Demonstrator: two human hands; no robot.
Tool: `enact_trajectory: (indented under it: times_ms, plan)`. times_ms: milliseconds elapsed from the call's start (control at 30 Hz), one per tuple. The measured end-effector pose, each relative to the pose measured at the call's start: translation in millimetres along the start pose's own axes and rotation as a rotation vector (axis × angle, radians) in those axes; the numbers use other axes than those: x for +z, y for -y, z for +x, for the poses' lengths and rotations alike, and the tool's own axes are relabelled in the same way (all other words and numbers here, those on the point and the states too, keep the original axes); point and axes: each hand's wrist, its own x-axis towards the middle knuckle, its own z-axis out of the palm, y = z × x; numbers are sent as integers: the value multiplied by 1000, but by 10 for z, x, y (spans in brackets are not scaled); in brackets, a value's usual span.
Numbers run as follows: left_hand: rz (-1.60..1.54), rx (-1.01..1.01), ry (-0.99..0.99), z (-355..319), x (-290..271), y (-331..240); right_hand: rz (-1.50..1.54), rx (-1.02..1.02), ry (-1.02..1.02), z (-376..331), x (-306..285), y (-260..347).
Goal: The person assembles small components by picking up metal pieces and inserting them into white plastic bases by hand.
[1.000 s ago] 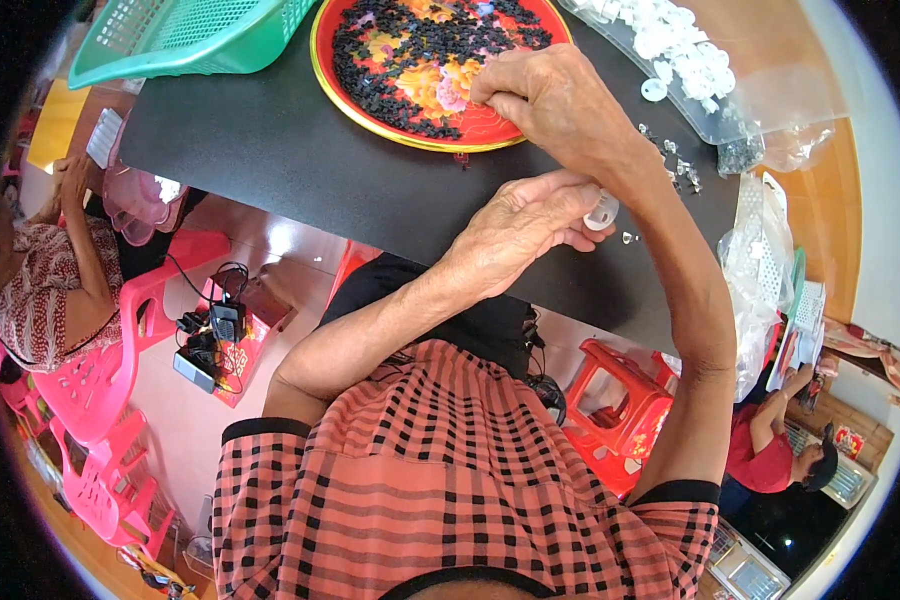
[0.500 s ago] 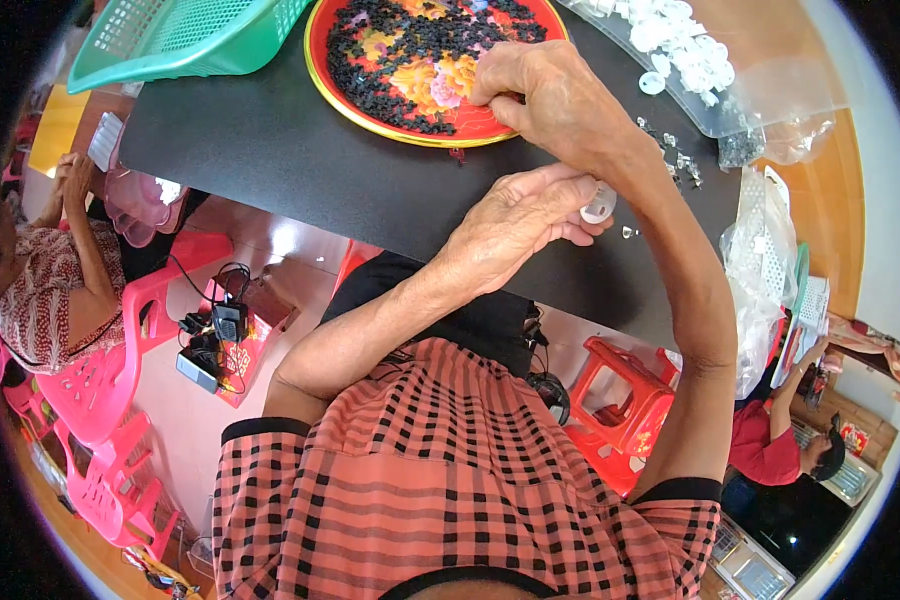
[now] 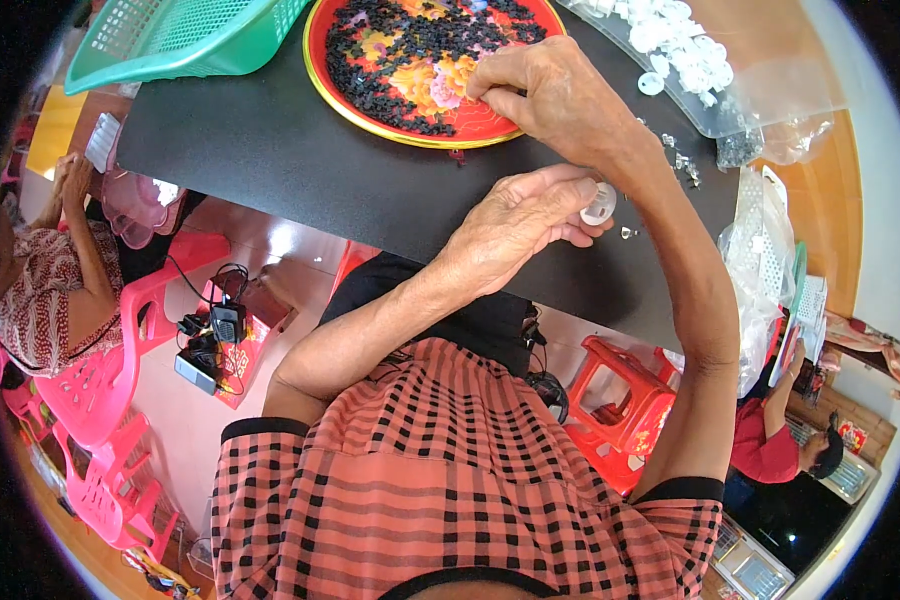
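Note:
My left hand (image 3: 515, 225) is closed around a small white round plastic cap (image 3: 598, 204), gripped between thumb and fingers above the table's near edge. Further off, my right hand (image 3: 545, 90) reaches over the near right rim of a round red tray (image 3: 485, 128) with a yellow edge and flower pattern. Its thumb and forefinger are pinched together at the tray's surface, and whatever is between them is too small to make out. Many tiny black pieces (image 3: 370, 100) are scattered across the tray. My right forearm passes just right of the white cap.
On the dark table (image 3: 270, 150) stands a green plastic basket (image 3: 170, 60), back left. White round parts (image 3: 685, 50) lie on a clear sheet, back right, with small shiny metal pieces (image 3: 690, 170) nearby. Two other people are at the sides; a red stool (image 3: 620, 400) stands below.
My right hand has shifted very slightly left over the tray, still pinched. The left hand keeps its hold on the white cap, which is turned slightly.

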Motion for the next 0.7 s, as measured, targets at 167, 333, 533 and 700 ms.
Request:
enact_trajectory:
  times_ms: [167,333,533,700]
  plan:
    - [36,-3,23,-10,-10,-35,-3,-7,-51,-5,60,-21]
    - [22,-9,22,-5,-17,-15,20,-73,-112,0,79,-34]
    - [-25,-32,15,-8,-14,-23,191,116,-108,-69,-20,-18]
    - [-32,-7,5,-11,-2,-41,362,221,-200,-318,-283,9]
